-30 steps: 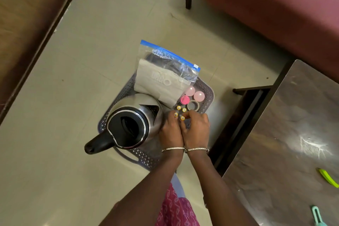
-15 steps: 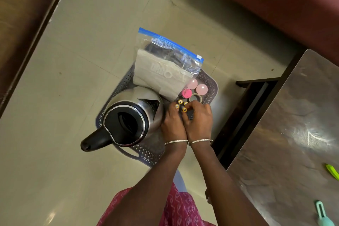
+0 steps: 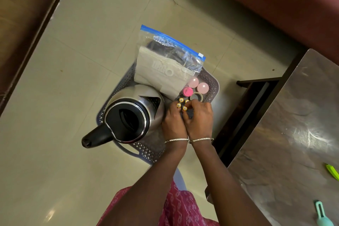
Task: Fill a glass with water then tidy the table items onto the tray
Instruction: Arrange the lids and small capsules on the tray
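A grey perforated tray [image 3: 146, 150] sits low over the floor and holds a steel kettle [image 3: 132, 113] with a black lid and handle. Behind the kettle leans a clear zip bag [image 3: 165, 64] with a beige pack inside. At the tray's right end stand pink caps [image 3: 198, 86], a tape ring [image 3: 196, 96] and several upright gold-topped batteries [image 3: 181, 104]. My left hand [image 3: 173, 121] and my right hand [image 3: 199, 119] lie side by side on the tray, fingers curled round the batteries. No glass is in view.
A dark table [image 3: 293, 134] fills the right side, with a green item [image 3: 333, 170] and a teal tool [image 3: 322, 214] on it. A maroon sofa [image 3: 275, 5] stands at the back, a brown wooden piece [image 3: 23, 14] on the left. Tiled floor surrounds the tray.
Both hands have stayed on the batteries, with the fingers shifting a little around them. The view has drifted slightly.
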Tool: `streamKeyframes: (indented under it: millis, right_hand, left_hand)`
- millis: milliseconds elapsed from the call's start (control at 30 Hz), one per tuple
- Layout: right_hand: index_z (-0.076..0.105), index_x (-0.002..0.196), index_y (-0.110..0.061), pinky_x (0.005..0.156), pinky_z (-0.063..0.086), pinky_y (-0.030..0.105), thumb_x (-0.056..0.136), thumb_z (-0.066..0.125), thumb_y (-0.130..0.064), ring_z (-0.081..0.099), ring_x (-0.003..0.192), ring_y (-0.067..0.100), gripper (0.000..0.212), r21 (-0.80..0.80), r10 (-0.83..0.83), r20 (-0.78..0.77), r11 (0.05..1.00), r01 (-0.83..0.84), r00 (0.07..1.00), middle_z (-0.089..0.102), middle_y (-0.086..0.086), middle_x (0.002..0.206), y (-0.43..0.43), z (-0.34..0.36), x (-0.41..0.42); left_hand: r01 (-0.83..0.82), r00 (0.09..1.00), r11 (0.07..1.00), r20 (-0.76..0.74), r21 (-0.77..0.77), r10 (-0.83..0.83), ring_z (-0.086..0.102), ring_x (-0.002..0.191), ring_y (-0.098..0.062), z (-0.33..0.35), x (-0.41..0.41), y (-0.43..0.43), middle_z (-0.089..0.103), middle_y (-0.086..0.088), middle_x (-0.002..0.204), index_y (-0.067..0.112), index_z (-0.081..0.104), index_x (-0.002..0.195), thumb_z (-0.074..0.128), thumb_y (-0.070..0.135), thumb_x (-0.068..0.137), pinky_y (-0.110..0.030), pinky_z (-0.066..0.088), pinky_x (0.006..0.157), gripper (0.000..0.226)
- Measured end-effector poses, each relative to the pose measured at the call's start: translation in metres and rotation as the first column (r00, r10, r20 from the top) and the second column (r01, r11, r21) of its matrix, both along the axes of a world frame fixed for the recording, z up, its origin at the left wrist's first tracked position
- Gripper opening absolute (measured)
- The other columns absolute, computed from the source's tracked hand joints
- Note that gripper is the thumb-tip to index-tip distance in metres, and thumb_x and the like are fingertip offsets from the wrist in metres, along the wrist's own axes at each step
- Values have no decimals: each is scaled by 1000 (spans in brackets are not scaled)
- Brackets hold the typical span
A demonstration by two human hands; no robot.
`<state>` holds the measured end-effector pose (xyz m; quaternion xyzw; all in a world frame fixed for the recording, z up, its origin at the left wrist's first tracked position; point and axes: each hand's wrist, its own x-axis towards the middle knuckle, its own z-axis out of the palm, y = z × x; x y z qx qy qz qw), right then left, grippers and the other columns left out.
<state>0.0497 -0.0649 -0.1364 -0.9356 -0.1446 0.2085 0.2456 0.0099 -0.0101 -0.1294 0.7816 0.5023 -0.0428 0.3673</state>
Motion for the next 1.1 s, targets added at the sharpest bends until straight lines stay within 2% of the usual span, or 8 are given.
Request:
streamKeyframes:
  millis: [100, 533, 767, 1100]
  right_hand:
    - [64, 86, -11, 76, 45, 44, 79, 71, -17, 54, 86, 30, 11, -11, 8, 7, 1000, -8, 1000, 69, 5, 85, 0, 0, -1]
    - [64, 87, -8, 75, 44, 42, 81, 71, -21, 54, 87, 31, 16, -13, -3, 16, 1000, 3, 1000, 69, 8, 85, 0, 1, -1]
    - [64, 88, -9, 76, 44, 43, 80, 72, -23, 55, 89, 32, 18, -6, -9, 2, 1000, 9, 1000, 69, 7, 85, 0, 2, -2]
    - [63, 90, -10, 73, 43, 41, 76, 76, -16, 56, 88, 32, 20, 7, -30, 35, 1000, 29, 999, 67, 8, 86, -1, 8, -7]
  left_hand:
    - [11, 1000, 1000, 1, -6, -11, 64, 94, -33, 0, -1, 0, 67, -14, 102, 7, 60, 114, 54, 17, 95, -41, 46, 71, 23]
    - [-5, 1000, 1000, 5, -23, 6, 64, 97, -31, 5, -1, 1, 67, -12, 109, 11, 58, 121, 52, 15, 95, -35, 43, 70, 27]
    - [-6, 1000, 1000, -1, -29, 6, 65, 96, -30, 6, -2, 1, 67, -11, 109, 13, 57, 124, 53, 13, 94, -27, 36, 65, 30]
    - [5, 999, 999, -47, -36, -7, 65, 99, -31, 12, -5, 0, 67, -11, 112, 19, 54, 129, 53, 15, 93, -37, 45, 71, 36]
